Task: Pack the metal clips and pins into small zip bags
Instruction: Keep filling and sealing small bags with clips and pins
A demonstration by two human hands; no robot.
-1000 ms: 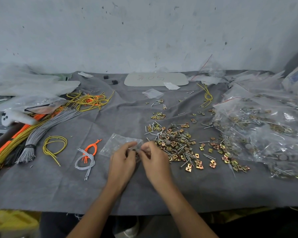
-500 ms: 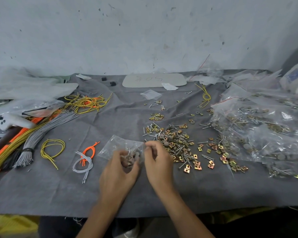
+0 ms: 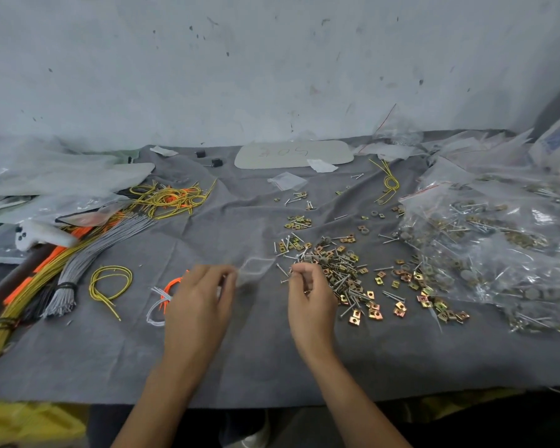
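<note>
Head — left hand point(image 3: 201, 302) pinches zip bag point(image 3: 255, 269) — contents blurred.

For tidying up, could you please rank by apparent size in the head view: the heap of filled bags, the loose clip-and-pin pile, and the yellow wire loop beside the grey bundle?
1. heap of filled bags
2. loose clip-and-pin pile
3. yellow wire loop
Similar depth, so the order seems safe.

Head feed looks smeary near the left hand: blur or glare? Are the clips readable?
Head view: motion blur smears the small clear zip bag at the left hand; the pile of brass clips and steel pins is sharp; glare on the large clear bags, right.
</note>
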